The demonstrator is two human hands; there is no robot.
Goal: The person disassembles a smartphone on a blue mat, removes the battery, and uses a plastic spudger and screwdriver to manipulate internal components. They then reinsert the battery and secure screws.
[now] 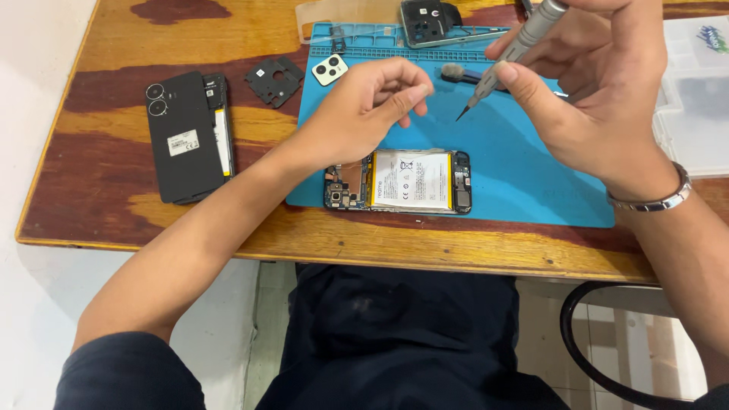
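Two phones: opened phone [399, 182] at 6 o'clock on blue mat [524, 175], black phone [182, 137] at 9. Right hand [592, 83] grips one screwdriver [510, 53]; left hand [364, 110] pinched narrow, contents untellable. Clear organizer box [695, 91] at 3, contents unclear.

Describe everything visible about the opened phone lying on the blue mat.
The opened phone lies flat and face down near the front edge of the blue mat, its long side running left to right, back cover off. A large white battery with yellow edging fills the middle; dark circuit boards and small camera parts show at both ends. Neither hand touches it; the left hand hovers just above.
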